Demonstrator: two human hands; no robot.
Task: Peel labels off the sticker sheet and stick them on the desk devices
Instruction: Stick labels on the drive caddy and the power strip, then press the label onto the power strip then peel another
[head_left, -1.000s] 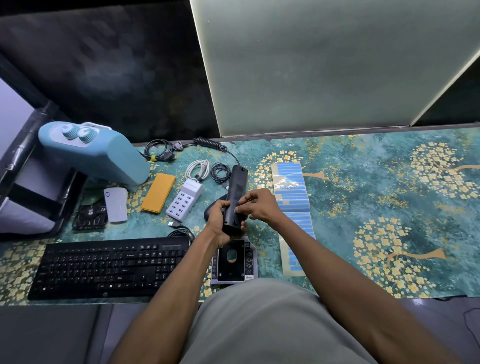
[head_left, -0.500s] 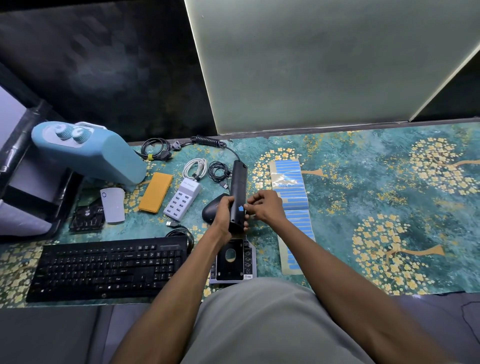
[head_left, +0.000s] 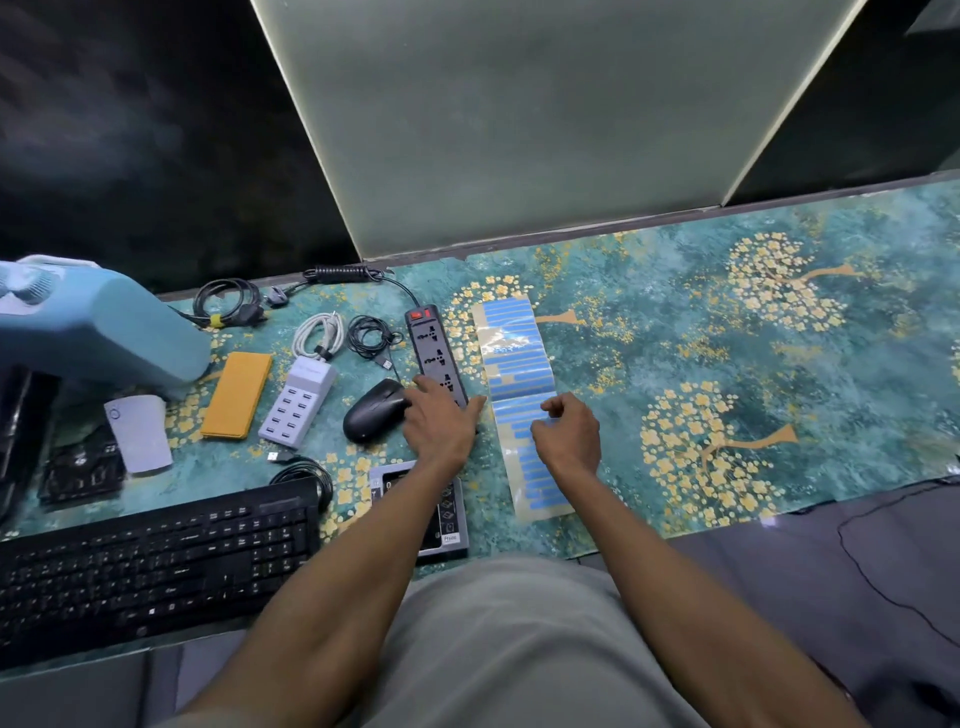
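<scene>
Office desk / workstation, prob. a cubicle: frosted divider panel (head_left: 519, 119) stands at the desk's far edge. Desk wears a teal floral mat (head_left: 727, 374). Computer gear crowds it: black keyboard (head_left: 150, 561), mouse (head_left: 371, 415), power strip (head_left: 434, 353), multi-port USB charger (head_left: 298, 402), coiled cables (head_left: 226, 304), drive caddy (head_left: 449, 530).

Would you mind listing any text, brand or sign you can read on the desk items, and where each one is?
Drive caddy: a small white label, too blurred to read.
Keyboard: key legends and a round logo on its front edge, too small to read.
White device: a small ring mark, no words.
Sticker sheet: plain blue labels, no print visible.
Power strip: no readable text.
</scene>
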